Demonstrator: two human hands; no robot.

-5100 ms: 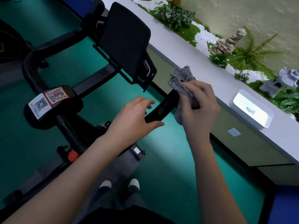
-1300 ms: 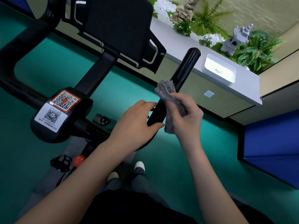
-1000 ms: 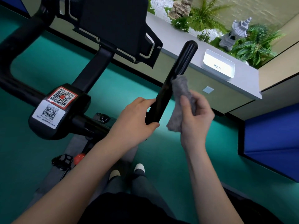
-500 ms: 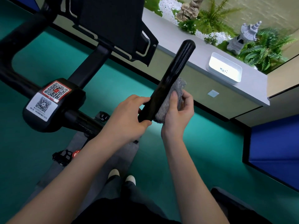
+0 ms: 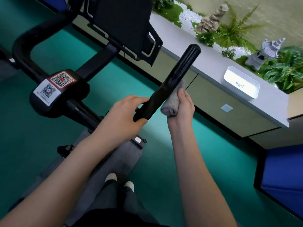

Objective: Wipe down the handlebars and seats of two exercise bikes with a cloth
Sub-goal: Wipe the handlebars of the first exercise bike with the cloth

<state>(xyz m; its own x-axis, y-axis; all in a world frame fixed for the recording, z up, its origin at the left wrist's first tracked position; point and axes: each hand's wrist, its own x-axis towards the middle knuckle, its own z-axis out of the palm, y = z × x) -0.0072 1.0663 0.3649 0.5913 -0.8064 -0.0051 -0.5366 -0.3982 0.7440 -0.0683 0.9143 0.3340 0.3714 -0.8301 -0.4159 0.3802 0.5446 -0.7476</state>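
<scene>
Against the right hand (image 5: 181, 107), a grey cloth (image 5: 172, 104) is pressing onto the black handlebar (image 5: 170, 81), fingers curling round the bundle. Just beside it, the left hand (image 5: 121, 118) is gripping the bar's lower end, thumb underneath.

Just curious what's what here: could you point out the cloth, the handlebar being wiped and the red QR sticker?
cloth (image 5: 171, 104), head view, rolled lower end.
handlebar (image 5: 178, 71), head view, bare shaft above cloth.
red QR sticker (image 5: 62, 79), head view, its centre.
</scene>
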